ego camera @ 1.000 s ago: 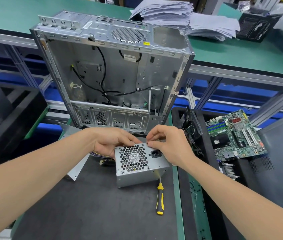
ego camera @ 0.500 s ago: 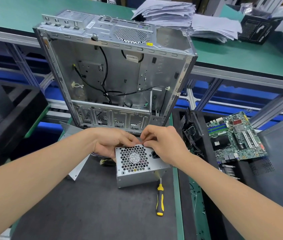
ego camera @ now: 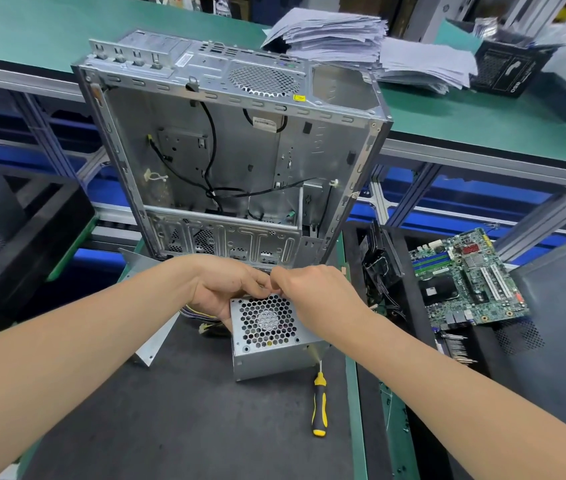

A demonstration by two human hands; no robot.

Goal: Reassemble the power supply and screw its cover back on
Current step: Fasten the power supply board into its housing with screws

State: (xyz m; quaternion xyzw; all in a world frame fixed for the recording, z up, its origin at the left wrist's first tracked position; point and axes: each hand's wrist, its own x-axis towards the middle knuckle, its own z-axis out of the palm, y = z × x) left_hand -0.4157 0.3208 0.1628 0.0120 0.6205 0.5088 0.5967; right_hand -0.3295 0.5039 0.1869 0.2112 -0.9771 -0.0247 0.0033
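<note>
The silver power supply point(ego camera: 267, 344) stands on the dark mat, its honeycomb fan grille facing me. My left hand point(ego camera: 226, 289) grips its far left top edge, beside a bundle of coloured wires point(ego camera: 198, 313). My right hand point(ego camera: 319, 296) lies over the top right of the box, its curled fingertips meeting the left hand's fingers at the top edge; what they pinch is hidden. A yellow and black screwdriver point(ego camera: 319, 403) lies on the mat just right of the box, its tip under the box's corner.
An open silver computer case point(ego camera: 233, 150) stands upright just behind my hands. A loose metal panel point(ego camera: 151, 344) lies at the left. A green motherboard point(ego camera: 465, 278) rests in a black bin on the right. Paper stacks point(ego camera: 361, 39) sit on the far green bench.
My right hand has slid left along the top of the power supply, covering its power socket, and now meets my left hand. The box and screwdriver have stayed put.
</note>
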